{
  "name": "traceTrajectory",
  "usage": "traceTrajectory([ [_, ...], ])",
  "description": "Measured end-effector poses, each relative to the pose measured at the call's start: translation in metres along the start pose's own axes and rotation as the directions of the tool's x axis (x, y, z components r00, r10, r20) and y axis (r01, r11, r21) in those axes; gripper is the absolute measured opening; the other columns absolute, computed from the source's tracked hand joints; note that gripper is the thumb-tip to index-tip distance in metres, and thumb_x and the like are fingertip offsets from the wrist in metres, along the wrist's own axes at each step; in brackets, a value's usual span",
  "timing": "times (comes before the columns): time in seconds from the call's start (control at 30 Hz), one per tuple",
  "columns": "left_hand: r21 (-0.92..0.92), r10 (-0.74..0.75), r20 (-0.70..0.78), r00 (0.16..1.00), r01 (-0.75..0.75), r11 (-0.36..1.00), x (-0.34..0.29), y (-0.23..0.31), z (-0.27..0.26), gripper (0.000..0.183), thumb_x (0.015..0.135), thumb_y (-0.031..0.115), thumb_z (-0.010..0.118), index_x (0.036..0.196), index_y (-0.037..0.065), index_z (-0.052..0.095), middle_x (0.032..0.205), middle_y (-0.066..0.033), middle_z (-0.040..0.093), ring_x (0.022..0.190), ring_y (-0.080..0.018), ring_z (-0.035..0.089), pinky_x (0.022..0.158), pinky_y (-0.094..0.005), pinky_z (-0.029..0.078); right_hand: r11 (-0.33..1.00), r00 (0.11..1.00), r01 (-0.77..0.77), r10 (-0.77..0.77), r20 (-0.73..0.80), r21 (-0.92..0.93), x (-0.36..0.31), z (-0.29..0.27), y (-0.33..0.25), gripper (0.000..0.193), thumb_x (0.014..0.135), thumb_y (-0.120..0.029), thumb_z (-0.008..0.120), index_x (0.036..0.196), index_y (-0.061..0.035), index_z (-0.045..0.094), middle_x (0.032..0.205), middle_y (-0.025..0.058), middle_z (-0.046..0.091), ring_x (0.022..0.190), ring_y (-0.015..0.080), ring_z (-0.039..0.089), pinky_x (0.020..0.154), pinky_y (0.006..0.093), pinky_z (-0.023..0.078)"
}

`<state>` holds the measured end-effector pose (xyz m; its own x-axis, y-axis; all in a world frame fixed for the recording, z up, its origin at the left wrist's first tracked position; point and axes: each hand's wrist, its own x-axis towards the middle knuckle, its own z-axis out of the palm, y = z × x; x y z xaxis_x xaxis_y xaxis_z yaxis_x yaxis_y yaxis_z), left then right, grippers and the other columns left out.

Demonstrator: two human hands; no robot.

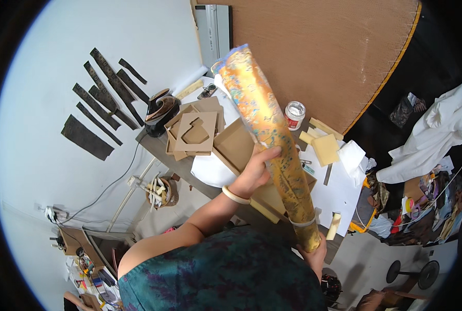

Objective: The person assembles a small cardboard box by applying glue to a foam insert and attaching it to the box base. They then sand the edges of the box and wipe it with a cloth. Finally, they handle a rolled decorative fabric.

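A long roll of gold fabric (285, 160) with a blue and orange floral pattern slants across the middle, held up over the table. My left hand (258, 165) is closed around its middle from the left side, thumb lying on top. At the near, lower end, my right hand (315, 255) grips the roll; part of its fingers is hidden behind the fabric. A pale band circles the roll just above that hand. Under the roll lies an open tan box (236, 140), partly covered by it.
A tan board with a cut-out (196, 133) lies on stacked boards at the left, beside a dark clothes iron (162, 111). A white jar (294, 115) stands behind the roll. Yellow foam pieces (325, 150) lie right. A brown panel (314, 52) rises at the back.
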<state>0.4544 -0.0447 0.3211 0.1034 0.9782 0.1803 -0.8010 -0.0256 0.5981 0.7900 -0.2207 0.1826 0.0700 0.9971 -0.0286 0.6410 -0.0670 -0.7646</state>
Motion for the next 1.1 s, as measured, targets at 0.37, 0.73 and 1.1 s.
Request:
traceTrajectory([
  [0.37, -0.105, 0.076, 0.157, 0.985, -0.06, 0.993, 0.038, 0.036, -0.049, 0.089, 0.085, 0.063, 0.072, 0.149, 0.01, 0.043, 0.118, -0.0159, 0.062, 0.111, -0.0349, 0.063, 0.103, -0.0553, 0.05, 0.992, 0.998, -0.068, 0.068, -0.002, -0.104, 0.007, 0.034, -0.044, 0.067, 0.061, -0.021, 0.095, 0.118, -0.0058, 0.062, 0.109, 0.0206, 0.07, 0.104, 0.0429, 0.067, 0.09, 0.0472, 0.054],
  [0.73, -0.161, 0.128, -0.366, 0.922, -0.198, 0.967, 0.029, 0.004, -0.107, 0.06, 0.094, 0.047, 0.053, 0.132, 0.0, 0.053, 0.121, -0.0189, 0.063, 0.114, -0.0376, 0.06, 0.107, -0.0546, 0.045, 0.828, 0.954, 0.109, -0.243, -0.176, -0.55, 0.039, -0.016, -0.076, 0.092, 0.054, -0.017, 0.096, 0.136, -0.0076, 0.056, 0.124, 0.0131, 0.059, 0.116, 0.0344, 0.057, 0.098, 0.047, 0.042],
  [1.1, -0.411, 0.32, 0.158, 0.934, -0.233, 0.882, 0.075, 0.036, -0.084, 0.085, 0.077, 0.06, 0.075, 0.137, 0.005, 0.051, 0.116, -0.0171, 0.063, 0.109, -0.0339, 0.062, 0.105, -0.0542, 0.045, 0.863, 0.909, 0.19, -0.335, -0.249, -0.468, 0.066, -0.018, -0.082, 0.082, 0.05, -0.009, 0.096, 0.124, -0.0073, 0.058, 0.116, 0.014, 0.067, 0.11, 0.0375, 0.064, 0.096, 0.0465, 0.049],
])
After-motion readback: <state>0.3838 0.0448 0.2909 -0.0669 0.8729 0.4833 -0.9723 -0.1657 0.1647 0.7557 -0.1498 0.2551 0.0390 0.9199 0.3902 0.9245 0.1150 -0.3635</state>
